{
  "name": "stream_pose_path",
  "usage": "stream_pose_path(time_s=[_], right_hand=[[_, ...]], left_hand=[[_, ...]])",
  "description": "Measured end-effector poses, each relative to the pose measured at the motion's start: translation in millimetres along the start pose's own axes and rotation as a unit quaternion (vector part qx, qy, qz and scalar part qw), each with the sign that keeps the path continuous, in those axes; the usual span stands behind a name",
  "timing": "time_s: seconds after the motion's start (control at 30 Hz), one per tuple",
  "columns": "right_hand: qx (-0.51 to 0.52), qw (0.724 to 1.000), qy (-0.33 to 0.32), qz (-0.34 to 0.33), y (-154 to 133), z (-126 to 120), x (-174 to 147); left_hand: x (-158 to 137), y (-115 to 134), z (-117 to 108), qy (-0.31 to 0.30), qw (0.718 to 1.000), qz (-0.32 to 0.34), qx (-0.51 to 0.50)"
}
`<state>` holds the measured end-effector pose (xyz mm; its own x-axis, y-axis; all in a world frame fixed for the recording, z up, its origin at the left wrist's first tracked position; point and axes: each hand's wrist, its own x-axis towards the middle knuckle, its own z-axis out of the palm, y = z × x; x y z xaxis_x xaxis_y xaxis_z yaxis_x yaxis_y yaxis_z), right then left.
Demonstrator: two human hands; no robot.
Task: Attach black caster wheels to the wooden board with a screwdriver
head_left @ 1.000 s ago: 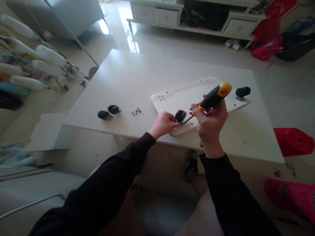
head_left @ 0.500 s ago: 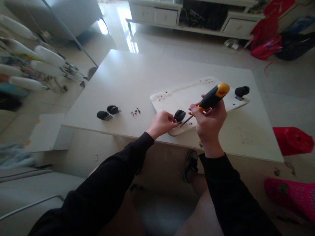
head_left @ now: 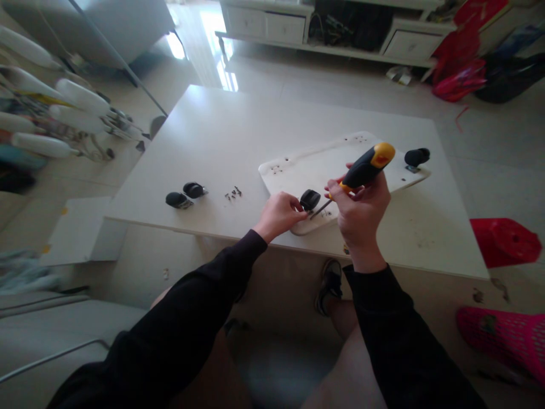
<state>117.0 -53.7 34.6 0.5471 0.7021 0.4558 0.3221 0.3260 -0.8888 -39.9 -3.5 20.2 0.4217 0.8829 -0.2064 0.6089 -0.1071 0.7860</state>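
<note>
A white board (head_left: 315,165) with small holes lies on the white table. My right hand (head_left: 364,213) is closed around the handle of a yellow and black screwdriver (head_left: 361,167), its shaft slanting down to a black caster (head_left: 310,199) near the board's front edge. My left hand (head_left: 283,216) has its fingers closed at the base of that caster; the fingertips partly hide its metal plate. Another caster (head_left: 416,158) sits at the board's right end. Two more casters, a left one (head_left: 177,200) and a right one (head_left: 195,190), lie on the table beside several screws (head_left: 233,193).
The white table (head_left: 221,130) spans the middle of the view. A red stool (head_left: 506,242) stands past its right end, with a pink basket (head_left: 502,338) below. A white cabinet (head_left: 285,28) is across the floor. White bottle-like objects (head_left: 83,96) are at left.
The view has shifted very slightly. Both hands, the screwdriver and the caster keep nearly the same places on the board.
</note>
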Motion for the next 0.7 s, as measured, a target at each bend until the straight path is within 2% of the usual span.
stream_pose_path(time_s=[0.23, 0.7], right_hand=[[-0.005, 1.000, 0.001, 0.012, 0.8, -0.9, -0.4], [0.002, 1.000, -0.005, 0.002, 0.5, -1.2, -1.4]], left_hand=[[3.4, -2.0, -4.6, -0.058, 0.995, 0.007, -0.078], [4.2, -6.4, 2.2, -0.031, 0.999, -0.008, -0.024]])
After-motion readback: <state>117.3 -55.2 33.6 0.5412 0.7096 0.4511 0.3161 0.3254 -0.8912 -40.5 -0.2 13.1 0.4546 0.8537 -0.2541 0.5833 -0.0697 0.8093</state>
